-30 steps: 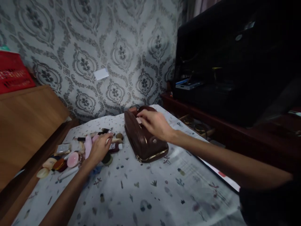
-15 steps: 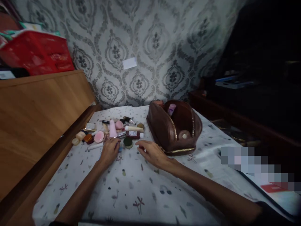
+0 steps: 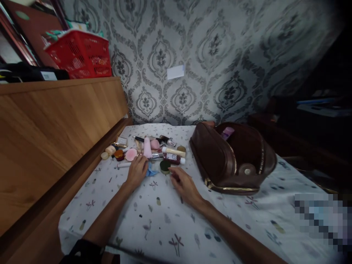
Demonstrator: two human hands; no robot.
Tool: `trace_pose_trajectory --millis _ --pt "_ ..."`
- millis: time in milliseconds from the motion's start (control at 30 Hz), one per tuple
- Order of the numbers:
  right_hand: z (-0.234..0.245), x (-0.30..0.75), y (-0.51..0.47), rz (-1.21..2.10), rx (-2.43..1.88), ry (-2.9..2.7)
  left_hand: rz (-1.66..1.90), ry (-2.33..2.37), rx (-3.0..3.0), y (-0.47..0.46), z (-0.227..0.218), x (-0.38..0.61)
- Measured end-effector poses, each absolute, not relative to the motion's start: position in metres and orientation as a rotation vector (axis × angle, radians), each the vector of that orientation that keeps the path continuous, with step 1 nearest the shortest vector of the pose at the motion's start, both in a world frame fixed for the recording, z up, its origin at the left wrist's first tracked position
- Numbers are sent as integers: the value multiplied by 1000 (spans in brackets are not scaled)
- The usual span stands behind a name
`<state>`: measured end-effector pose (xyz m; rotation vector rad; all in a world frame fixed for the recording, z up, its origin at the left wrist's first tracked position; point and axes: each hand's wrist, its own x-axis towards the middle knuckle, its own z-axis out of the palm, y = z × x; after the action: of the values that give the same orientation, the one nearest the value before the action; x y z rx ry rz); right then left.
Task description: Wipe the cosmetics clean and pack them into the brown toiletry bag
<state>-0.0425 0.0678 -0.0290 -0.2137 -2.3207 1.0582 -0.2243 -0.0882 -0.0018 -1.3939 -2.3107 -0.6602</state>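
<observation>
A loose group of cosmetics lies on the patterned white cloth. At its near edge my left hand (image 3: 136,171) rests low, fingers loosely bent and holding nothing I can see, beside a small crumpled blue piece (image 3: 151,171). My right hand (image 3: 187,185) is open, its fingertips at the edge of a round dark green jar (image 3: 165,166). Behind the hands are a pink tube (image 3: 147,147), a pink round compact (image 3: 131,154), a dark red bottle with a white cap (image 3: 172,158) and a cream tube (image 3: 173,151). An amber jar (image 3: 119,155) sits farther left.
To the right, a brown zip bag (image 3: 211,157) stands unzipped, with a purple tube (image 3: 227,133) inside. A wooden panel (image 3: 63,121) borders the left side, with a red basket (image 3: 82,55) on top. Patterned wallpaper (image 3: 198,47) rises behind.
The view has swung left, so the scene sits farther right. My right hand has come closer to the green jar. The blue piece shows more beside my left hand.
</observation>
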Motion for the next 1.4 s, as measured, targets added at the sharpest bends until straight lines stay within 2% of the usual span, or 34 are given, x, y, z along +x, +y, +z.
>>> trace_pose_trajectory --millis 1200,1400 --pt "-24 -40 68 1112 -253 -2315 -539 -2378 -1237 -63 -21 -234" --pt "5 -23 62 1080 -119 -2189 -606 -2309 -1302 -67 -17 -232"
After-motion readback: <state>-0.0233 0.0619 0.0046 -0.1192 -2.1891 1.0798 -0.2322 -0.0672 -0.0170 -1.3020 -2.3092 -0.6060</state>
